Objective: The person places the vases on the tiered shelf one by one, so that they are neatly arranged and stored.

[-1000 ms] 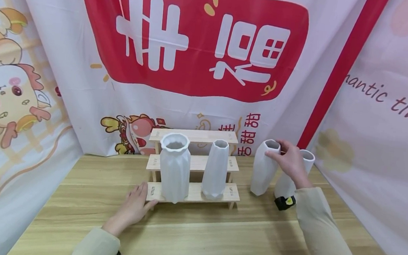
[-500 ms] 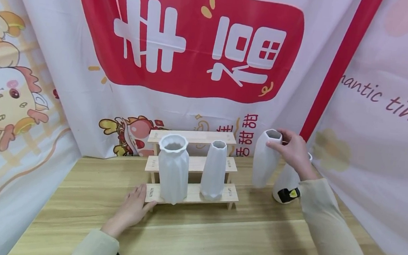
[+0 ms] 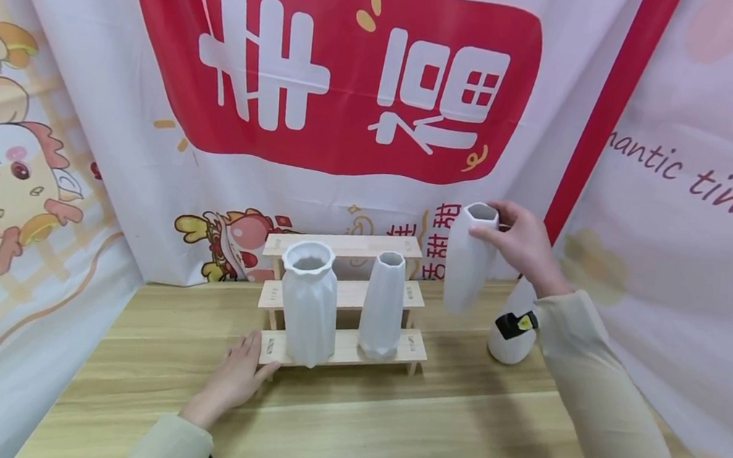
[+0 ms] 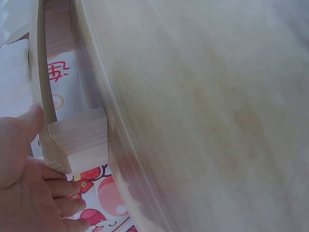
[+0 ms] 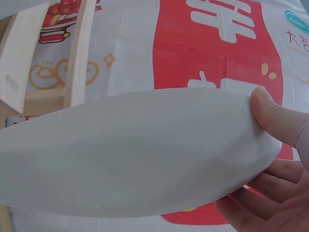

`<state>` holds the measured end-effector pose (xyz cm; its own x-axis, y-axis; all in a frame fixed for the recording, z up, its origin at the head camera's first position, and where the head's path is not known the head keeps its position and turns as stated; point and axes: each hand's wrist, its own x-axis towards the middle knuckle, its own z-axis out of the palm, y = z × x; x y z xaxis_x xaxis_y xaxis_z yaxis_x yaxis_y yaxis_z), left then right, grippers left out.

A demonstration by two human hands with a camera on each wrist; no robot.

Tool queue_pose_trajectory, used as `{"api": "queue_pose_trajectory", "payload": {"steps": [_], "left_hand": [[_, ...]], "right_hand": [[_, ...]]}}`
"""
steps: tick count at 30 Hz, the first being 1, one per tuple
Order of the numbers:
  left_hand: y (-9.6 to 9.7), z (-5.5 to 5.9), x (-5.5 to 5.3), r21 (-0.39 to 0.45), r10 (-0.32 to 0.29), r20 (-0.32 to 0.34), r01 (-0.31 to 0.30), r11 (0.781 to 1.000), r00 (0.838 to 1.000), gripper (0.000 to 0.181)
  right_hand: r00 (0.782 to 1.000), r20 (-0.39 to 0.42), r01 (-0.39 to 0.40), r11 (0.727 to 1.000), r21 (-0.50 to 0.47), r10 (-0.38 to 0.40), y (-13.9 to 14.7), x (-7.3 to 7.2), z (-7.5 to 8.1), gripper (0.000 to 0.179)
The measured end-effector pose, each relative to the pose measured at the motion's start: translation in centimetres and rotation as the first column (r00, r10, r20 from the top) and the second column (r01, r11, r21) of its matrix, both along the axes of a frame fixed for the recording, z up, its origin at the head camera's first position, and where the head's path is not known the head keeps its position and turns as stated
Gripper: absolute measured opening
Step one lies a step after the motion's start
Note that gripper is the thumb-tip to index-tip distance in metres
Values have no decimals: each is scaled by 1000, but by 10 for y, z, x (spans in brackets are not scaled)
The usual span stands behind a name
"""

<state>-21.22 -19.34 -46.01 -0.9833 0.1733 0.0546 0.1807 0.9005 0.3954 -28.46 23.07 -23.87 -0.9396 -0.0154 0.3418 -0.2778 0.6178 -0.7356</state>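
Observation:
My right hand (image 3: 525,246) holds a white faceted vase (image 3: 467,274) by its rim, thumb in front and fingers behind. The vase hangs above the table, right of a three-tier wooden display stand (image 3: 346,345); it fills much of the right wrist view, its body (image 5: 130,154) lying across it. My left hand (image 3: 233,374) grips the left end of the stand's lowest board; in the left wrist view the thumb (image 4: 33,121) is at one side of the board and the fingers at its end. On that board stand a ruffled-rim white vase (image 3: 310,311) and a slimmer faceted vase (image 3: 384,307).
Another white vase (image 3: 508,347) stands on the table at the right, its upper part hidden by my right hand and wrist. A black device with a yellow mark (image 3: 515,323) is at my right wrist. Printed cloth (image 3: 367,76) hangs behind the wooden table (image 3: 348,438).
The right hand has lifted the faceted vase off the table and moved it up and slightly left, toward the stand. The left hand stays at the stand's end.

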Motion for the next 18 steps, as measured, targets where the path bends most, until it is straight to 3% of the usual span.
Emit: {"api": "queue_pose_trajectory", "payload": {"steps": [18], "left_hand": [[0, -1, 0, 3, 4, -6, -4, 1000, 1000, 74]], "right_hand": [[999, -22, -31, 999, -29, 30, -24, -9, 47, 69]]}}
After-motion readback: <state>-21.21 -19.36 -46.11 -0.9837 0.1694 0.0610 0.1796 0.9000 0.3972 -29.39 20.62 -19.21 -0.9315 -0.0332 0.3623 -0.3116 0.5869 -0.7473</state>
